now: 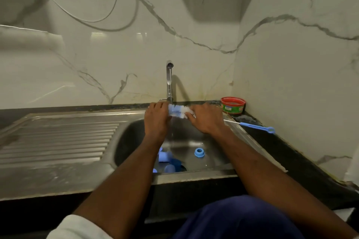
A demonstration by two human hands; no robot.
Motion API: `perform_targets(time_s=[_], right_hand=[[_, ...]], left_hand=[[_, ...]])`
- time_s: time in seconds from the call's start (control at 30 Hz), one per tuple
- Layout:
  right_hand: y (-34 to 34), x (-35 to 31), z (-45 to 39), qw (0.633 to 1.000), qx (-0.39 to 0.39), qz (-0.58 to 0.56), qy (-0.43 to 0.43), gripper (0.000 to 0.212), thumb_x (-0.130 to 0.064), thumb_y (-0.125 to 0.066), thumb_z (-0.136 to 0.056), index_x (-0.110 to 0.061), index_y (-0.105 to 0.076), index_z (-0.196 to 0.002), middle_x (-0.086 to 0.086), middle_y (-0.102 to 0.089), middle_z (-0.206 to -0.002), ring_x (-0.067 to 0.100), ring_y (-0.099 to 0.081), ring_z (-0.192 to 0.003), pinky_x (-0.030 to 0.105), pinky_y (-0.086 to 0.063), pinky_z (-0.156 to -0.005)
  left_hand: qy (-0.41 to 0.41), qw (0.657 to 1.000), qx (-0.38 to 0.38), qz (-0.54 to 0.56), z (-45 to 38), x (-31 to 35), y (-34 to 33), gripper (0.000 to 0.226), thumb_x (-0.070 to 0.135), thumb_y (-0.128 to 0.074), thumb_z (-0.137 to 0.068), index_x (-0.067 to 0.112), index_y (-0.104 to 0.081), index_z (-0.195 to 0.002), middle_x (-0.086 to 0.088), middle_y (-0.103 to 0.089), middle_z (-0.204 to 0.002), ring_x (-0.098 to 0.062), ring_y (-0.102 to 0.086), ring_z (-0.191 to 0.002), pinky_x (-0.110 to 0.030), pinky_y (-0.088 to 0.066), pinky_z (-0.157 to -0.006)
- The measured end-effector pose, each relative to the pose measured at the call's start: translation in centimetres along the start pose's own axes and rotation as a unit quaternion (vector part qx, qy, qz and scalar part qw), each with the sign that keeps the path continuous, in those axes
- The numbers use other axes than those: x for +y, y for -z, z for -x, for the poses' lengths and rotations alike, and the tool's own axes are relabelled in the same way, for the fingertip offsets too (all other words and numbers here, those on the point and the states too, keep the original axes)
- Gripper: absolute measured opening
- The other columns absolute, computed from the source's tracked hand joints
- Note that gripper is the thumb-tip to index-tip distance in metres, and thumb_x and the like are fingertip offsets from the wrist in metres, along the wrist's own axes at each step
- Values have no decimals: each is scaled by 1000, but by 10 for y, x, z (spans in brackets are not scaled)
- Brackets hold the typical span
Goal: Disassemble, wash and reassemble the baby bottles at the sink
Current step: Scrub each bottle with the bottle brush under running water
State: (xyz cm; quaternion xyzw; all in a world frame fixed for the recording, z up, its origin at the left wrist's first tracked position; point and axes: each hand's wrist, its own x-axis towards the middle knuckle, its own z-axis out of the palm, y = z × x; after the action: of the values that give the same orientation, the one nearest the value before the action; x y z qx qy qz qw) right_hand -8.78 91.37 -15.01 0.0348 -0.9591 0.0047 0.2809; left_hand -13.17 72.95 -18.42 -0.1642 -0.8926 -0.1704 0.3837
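Both hands are up under the tap, where water runs in a thin stream. My left hand grips a clear bluish baby bottle lying sideways. My right hand holds a white-bristled bottle brush whose head is at the bottle's mouth; its handle is hidden in the hand. Down in the sink basin lie a blue screw ring and several blue bottle parts near the drain, partly hidden by my left forearm.
A thin nipple brush with a blue handle lies on the dark counter to the right. A red and green tub stands in the back right corner. A wet steel drainboard stretches to the left. Marble walls close the back and right.
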Motion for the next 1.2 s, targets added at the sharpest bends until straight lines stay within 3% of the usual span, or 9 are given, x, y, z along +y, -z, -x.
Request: perform_targets(time_s=[0.13,0.3,0.47,0.57,0.6,0.73,0.9,1.03,1.2], right_hand=[[-4,-8,3,1000,-14,-1,17,37,-53,-45,-101,-31,-67,-121,2,-72,-108,23,-66,-95,38,-51,-82],[7,7,1,999,24,29,13,37,-58,-44,-100,-37,-65,-123,1,-73,-103,24,-68,-92,34,-45,-71],[3,-5,0,1000,-6,24,0,34,-54,-45,-102,-35,-66,-120,-1,-71,-102,21,-65,-90,33,-40,-70],[4,7,-1,1000,9,11,-7,37,-57,-44,-100,-37,-66,-123,0,-72,-105,24,-67,-94,35,-45,-73],[2,4,-1,1000,11,20,-11,38,-58,-45,-100,-37,-66,-122,0,-72,-105,24,-68,-94,35,-47,-75],[-8,-7,-1,1000,-17,9,7,37,-57,-46,-99,-36,-68,-120,-1,-73,-107,23,-67,-95,36,-51,-81],[-5,4,-2,1000,9,-6,-1,39,-60,-46,-97,-37,-67,-121,-1,-73,-106,23,-68,-94,39,-55,-81],[-8,-7,-3,1000,-7,-17,-6,34,-54,-46,-101,-36,-65,-122,-3,-72,-109,20,-66,-96,34,-49,-82],[0,3,1,1000,1,-22,9,38,-59,-45,-99,-37,-67,-122,-2,-73,-106,22,-68,-95,37,-54,-82]], left_hand=[[-113,993,-42,1,1,12,-8,56,24,-80,-85,13,-58,-135,-10,-61,-133,-27,-53,-120,-38,-48,-95],[-1,1000,5,14,-2,-1,-9,52,28,-77,-87,15,-57,-133,-6,-62,-129,-23,-54,-115,-37,-50,-95],[-104,994,-1,-28,-8,14,-16,54,23,-87,-77,16,-63,-125,-5,-65,-124,-22,-58,-112,-34,-52,-91],[10,1000,-2,-16,-6,7,-13,61,30,-85,-78,18,-57,-131,-5,-61,-128,-23,-56,-116,-38,-49,-100],[11,1000,-2,-22,-4,4,-13,61,29,-84,-79,18,-57,-132,-5,-60,-129,-24,-55,-117,-39,-48,-101],[-106,994,-39,6,-3,8,-15,52,20,-82,-79,16,-63,-127,-6,-64,-126,-26,-57,-116,-36,-49,-95],[12,999,2,36,-2,-8,-13,48,35,-79,-84,23,-62,-128,0,-65,-126,-19,-56,-116,-38,-47,-100],[-119,993,-16,6,-3,14,-10,52,25,-82,-82,19,-62,-130,-3,-64,-131,-20,-54,-119,-34,-47,-99],[13,999,14,39,0,-1,-8,44,30,-75,-88,23,-61,-129,1,-64,-128,-18,-54,-117,-33,-45,-101]])
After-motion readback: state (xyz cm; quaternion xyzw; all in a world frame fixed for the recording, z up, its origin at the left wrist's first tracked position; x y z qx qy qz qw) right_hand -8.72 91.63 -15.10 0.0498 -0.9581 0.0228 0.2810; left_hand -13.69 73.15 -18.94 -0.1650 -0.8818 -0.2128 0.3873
